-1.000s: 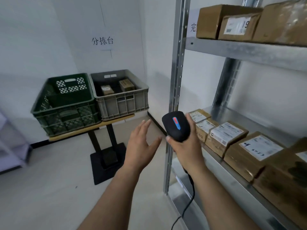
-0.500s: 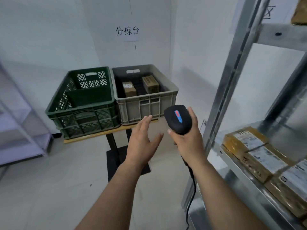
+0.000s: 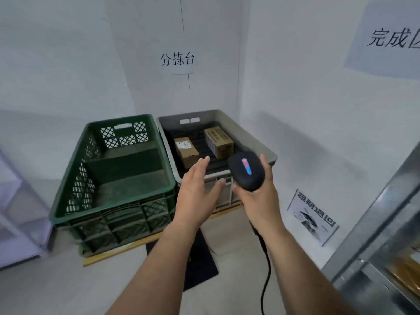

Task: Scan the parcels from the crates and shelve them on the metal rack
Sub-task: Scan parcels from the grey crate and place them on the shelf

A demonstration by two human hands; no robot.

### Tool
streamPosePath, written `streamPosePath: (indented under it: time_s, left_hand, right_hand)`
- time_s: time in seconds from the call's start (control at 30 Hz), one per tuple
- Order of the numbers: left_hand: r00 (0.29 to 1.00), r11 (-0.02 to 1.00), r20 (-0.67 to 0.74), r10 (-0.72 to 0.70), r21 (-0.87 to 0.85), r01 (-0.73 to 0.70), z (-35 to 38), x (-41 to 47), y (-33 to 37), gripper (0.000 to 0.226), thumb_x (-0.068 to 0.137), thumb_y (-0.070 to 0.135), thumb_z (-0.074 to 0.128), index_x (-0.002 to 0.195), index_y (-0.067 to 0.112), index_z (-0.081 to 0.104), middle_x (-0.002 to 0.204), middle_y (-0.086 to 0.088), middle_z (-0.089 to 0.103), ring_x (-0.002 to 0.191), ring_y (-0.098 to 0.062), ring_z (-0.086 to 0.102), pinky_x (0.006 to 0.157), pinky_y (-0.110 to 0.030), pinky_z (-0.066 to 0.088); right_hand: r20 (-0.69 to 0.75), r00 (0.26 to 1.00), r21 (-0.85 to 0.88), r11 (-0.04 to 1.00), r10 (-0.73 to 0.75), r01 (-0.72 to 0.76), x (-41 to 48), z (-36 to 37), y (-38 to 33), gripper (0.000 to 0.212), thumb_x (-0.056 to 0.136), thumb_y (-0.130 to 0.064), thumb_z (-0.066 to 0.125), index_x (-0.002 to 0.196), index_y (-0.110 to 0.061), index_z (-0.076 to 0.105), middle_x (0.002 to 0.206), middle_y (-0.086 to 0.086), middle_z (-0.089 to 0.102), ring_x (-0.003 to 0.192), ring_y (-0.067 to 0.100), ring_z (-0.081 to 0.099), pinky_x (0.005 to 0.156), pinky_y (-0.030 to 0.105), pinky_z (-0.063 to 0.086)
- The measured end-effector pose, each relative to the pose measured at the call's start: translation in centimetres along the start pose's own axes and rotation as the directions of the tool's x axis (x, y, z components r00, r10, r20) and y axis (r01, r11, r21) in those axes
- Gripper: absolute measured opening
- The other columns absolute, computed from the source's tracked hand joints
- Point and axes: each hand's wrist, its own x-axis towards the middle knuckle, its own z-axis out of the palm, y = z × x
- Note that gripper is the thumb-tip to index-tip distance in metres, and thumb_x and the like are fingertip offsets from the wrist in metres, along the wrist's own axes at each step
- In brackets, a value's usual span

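A grey crate point(image 3: 258, 142) stands on a small table in the corner and holds two brown cardboard parcels, a smaller one point(image 3: 186, 150) on the left and a larger one point(image 3: 218, 140) on the right. Beside it on the left is a green crate point(image 3: 75, 176) with nothing visible inside. My right hand point(image 3: 259, 192) grips a black barcode scanner point(image 3: 246, 170) with a red and blue stripe, its cable hanging down. My left hand point(image 3: 197, 189) is held out with straight fingers in front of the grey crate, holding nothing. The metal rack point(image 3: 372, 242) shows at the right edge.
Both crates rest on a wooden tabletop point(image 3: 127, 248) with a black pedestal base point(image 3: 200, 262) on the floor. Paper signs hang on the walls, one low by the rack point(image 3: 313, 218). A pale shelf unit point(image 3: 20, 223) stands at the left edge.
The view has swung left, away from the rack, and come closer to the crates. Both hands have stayed in the same pose, now in front of the grey crate.
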Motion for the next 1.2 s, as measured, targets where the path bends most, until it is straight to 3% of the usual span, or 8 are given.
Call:
streamPosePath:
  time_s: [0.27, 0.4, 0.53, 0.67, 0.83, 0.93, 1.0, 1.2]
  left_hand:
    - [1.000, 1.000, -0.013, -0.003, -0.026, 0.003, 1.5, 8.5, -3.3, 0.065, 0.092, 0.036, 0.057, 0.148, 0.023, 0.027, 0.153, 0.002, 0.032, 0.141, -0.012, 0.023, 0.116, -0.032, 0.022]
    - [0.999, 0.999, -0.025, -0.028, -0.018, 0.028, 3.1, 13.8, -4.6, 0.065, 0.092, 0.037, 0.057, 0.148, 0.025, 0.027, 0.152, 0.003, 0.033, 0.141, -0.012, 0.023, 0.116, -0.034, 0.023]
    - [0.998, 0.999, -0.049, -0.050, -0.002, 0.050, 4.7, 19.6, -5.3, 0.066, 0.091, 0.035, 0.058, 0.148, 0.024, 0.027, 0.152, 0.001, 0.034, 0.140, -0.014, 0.025, 0.115, -0.033, 0.023]
    - [0.989, 0.990, -0.049, -0.140, 0.024, 0.141, 6.2, 24.6, -6.9, 0.066, 0.092, 0.034, 0.058, 0.149, 0.024, 0.026, 0.153, 0.001, 0.032, 0.141, -0.014, 0.023, 0.114, -0.031, 0.021]
    - [0.958, 0.956, -0.050, -0.283, 0.063, 0.286, 7.9, 28.6, -10.7, 0.065, 0.092, 0.032, 0.057, 0.149, 0.024, 0.025, 0.150, -0.001, 0.034, 0.139, -0.017, 0.027, 0.110, -0.032, 0.026]
    - [0.931, 0.928, -0.040, -0.362, 0.077, 0.364, 8.6, 30.1, -13.6, 0.065, 0.091, 0.028, 0.059, 0.148, 0.020, 0.028, 0.148, -0.003, 0.039, 0.136, -0.020, 0.033, 0.110, -0.034, 0.029]
    - [0.916, 0.911, -0.032, -0.400, 0.098, 0.401, 9.1, 31.1, -15.6, 0.065, 0.090, 0.027, 0.059, 0.148, 0.018, 0.030, 0.146, -0.004, 0.042, 0.134, -0.022, 0.036, 0.109, -0.038, 0.033]
    - [0.844, 0.841, -0.007, -0.537, 0.076, 0.536, 10.9, 34.6, -20.6, 0.064, 0.090, 0.025, 0.056, 0.147, 0.020, 0.028, 0.143, -0.008, 0.045, 0.130, -0.026, 0.040, 0.107, -0.042, 0.035]
  right_hand:
    - [-0.024, 0.999, -0.038, 0.999, -0.027, 0.026, 9.6, 2.6, -0.6, 0.095, 0.083, -0.011, 0.075, 0.155, -0.033, 0.017, 0.137, -0.008, 0.051, 0.121, 0.009, 0.053, 0.105, 0.033, 0.046]
    - [-0.020, 0.998, -0.042, 0.997, -0.060, 0.059, 16.1, 4.1, 0.4, 0.094, 0.082, -0.013, 0.076, 0.153, -0.036, 0.020, 0.125, -0.012, 0.057, 0.113, 0.026, 0.062, 0.094, 0.053, 0.053]
    - [0.019, 0.996, -0.031, 0.996, -0.084, 0.084, 22.7, 5.0, 1.2, 0.092, 0.082, -0.011, 0.075, 0.153, -0.035, 0.021, 0.111, -0.025, 0.053, 0.110, 0.020, 0.062, 0.092, 0.052, 0.053]
    - [0.094, 0.994, -0.021, 0.998, -0.057, 0.059, 28.6, 6.3, 2.5, 0.091, 0.083, -0.010, 0.074, 0.153, -0.035, 0.021, 0.124, -0.016, 0.052, 0.116, 0.013, 0.058, 0.095, 0.046, 0.053]
    - [0.180, 0.984, -0.036, 0.999, -0.007, 0.013, 34.9, 9.2, 5.6, 0.091, 0.083, -0.008, 0.074, 0.155, -0.025, 0.021, 0.123, -0.016, 0.047, 0.111, -0.002, 0.044, 0.077, -0.003, 0.036]
    - [0.211, 0.974, -0.045, 0.997, 0.077, -0.069, 37.0, 12.4, 8.2, 0.095, 0.079, -0.007, 0.076, 0.155, -0.029, 0.023, 0.135, -0.008, 0.054, 0.114, 0.010, 0.054, 0.100, 0.024, 0.046]
    - [0.231, 0.963, -0.068, 0.990, 0.135, -0.123, 37.9, 14.6, 9.9, 0.098, 0.076, -0.012, 0.077, 0.153, -0.038, 0.022, 0.132, -0.003, 0.058, 0.112, 0.024, 0.061, 0.097, 0.050, 0.052]
    - [0.264, 0.922, -0.118, 0.958, 0.284, -0.261, 40.5, 19.1, 13.8, 0.097, 0.077, -0.011, 0.078, 0.152, -0.037, 0.022, 0.128, -0.007, 0.053, 0.118, 0.024, 0.058, 0.092, 0.054, 0.053]
